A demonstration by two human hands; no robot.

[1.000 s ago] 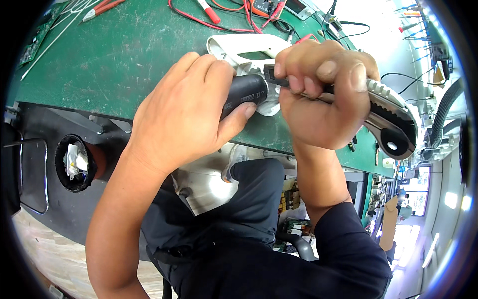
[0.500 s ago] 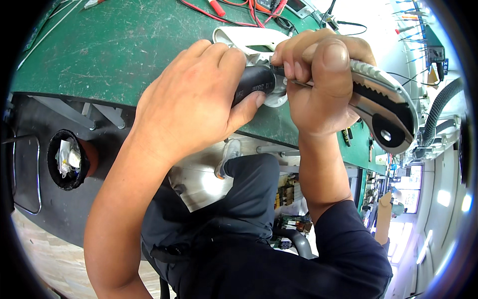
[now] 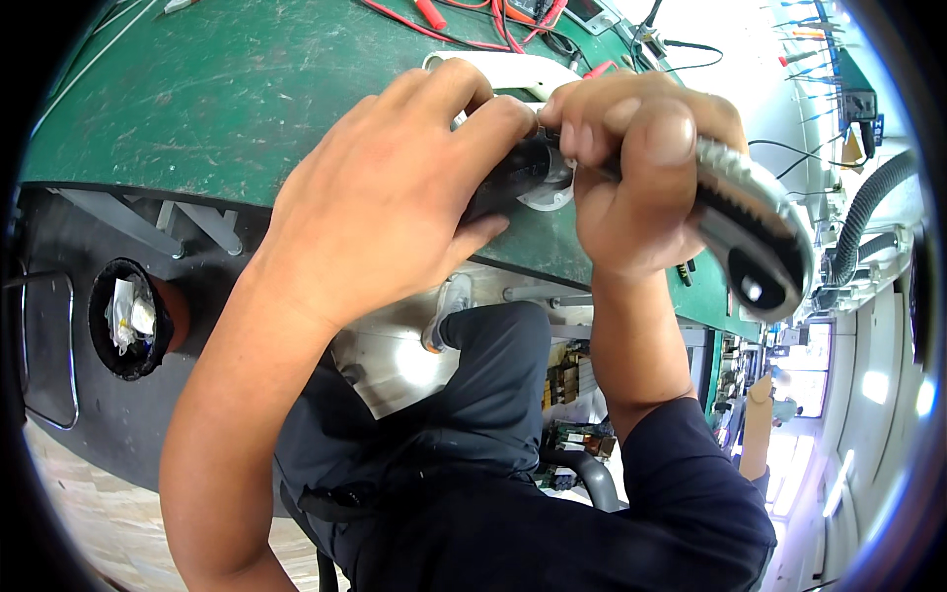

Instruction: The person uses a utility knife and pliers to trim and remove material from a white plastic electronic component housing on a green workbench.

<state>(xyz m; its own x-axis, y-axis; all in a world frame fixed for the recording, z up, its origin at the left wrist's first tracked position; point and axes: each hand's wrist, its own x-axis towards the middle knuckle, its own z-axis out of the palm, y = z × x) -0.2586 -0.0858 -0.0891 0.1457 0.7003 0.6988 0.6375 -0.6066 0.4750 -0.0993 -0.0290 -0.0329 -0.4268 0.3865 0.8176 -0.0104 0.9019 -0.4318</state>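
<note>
My left hand [image 3: 370, 192] is wrapped over a black cylinder [image 3: 521, 166], its index finger bent near the cylinder's right end. My right hand [image 3: 641, 163] grips a utility knife [image 3: 755, 237] with a grey and black handle, which sticks out to the right. The blade end is hidden behind my right fingers, close to the cylinder's end. A pale round piece [image 3: 548, 200] shows just below that end. Behind both hands, a white curved plastic shell [image 3: 518, 71] lies on the green bench top [image 3: 217, 113].
Red and black test leads [image 3: 469, 41] cross the far side of the bench. A lined waste bin [image 3: 176, 311] stands on the floor at left. Tools hang on the wall at the far right, near a grey corrugated hose [image 3: 868, 212].
My left index finger has shifted toward the cylinder's right end, and my left thumb has drawn back slightly. The knife handle has dipped a little and is blurred by motion.
</note>
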